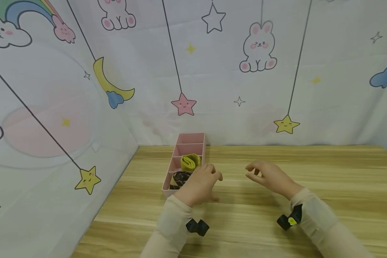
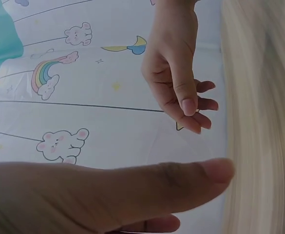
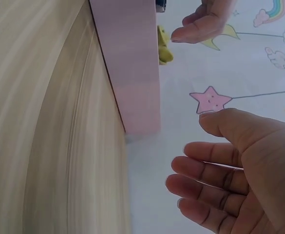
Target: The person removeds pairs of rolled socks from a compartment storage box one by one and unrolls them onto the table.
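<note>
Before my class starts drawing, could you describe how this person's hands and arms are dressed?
The left hand and right hand are bare, with no gloves or rings showing. The left sleeve and right sleeve are pale beige. Each wrist carries a small, blocky black device; the right one has a bright yellow-green patch.

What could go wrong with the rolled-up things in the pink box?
The yellow roll pokes above the side of the pink box, so the left hand, close by, might knock it. The dark patterned roll might get brushed too, and could perhaps uncurl, since it's just coiled up.
</note>
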Motion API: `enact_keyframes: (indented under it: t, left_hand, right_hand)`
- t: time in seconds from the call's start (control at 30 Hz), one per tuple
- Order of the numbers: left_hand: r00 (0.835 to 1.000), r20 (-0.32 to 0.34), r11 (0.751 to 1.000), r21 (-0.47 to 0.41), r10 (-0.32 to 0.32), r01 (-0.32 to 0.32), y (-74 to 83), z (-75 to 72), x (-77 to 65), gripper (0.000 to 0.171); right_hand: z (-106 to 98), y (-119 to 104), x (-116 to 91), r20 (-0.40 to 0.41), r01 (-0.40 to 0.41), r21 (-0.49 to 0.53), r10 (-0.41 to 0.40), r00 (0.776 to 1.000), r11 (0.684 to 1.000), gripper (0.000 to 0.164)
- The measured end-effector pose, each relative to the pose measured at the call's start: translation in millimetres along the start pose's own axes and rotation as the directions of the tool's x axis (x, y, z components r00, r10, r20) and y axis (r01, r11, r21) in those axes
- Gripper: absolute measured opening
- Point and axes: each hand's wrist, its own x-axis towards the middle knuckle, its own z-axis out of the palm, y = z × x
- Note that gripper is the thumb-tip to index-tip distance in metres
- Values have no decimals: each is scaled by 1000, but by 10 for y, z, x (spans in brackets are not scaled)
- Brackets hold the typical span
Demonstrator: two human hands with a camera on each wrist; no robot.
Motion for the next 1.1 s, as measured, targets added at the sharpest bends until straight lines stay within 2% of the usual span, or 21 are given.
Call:
enact_keyframes:
  t: [0.13,0.43,0.73,0.87,1.1]
  left_hand:
    - [1000,12,999,-43,-28,29,-88,-70,-38,53]
    - [994,-30,986,-134,-106,101,-335,-150,-123,60]
    - [980,17,962,-188,-199,199,-498,-176,-199,66]
    - [973,22,958,-175,-228,228,-574,-171,-236,66]
    - [951,66,921,-236,-302,309,-749,-157,-306,70]
  right_hand:
    - [34,-74,67,-10,33,-6,-33,999,999,29]
    - [111,-243,237,-13,106,13,-106,994,994,25]
    - [173,-428,392,-9,154,42,-154,988,987,24]
    - [211,-512,446,-17,181,70,-181,983,981,23]
    - [319,-682,599,-32,230,102,-228,973,968,24]
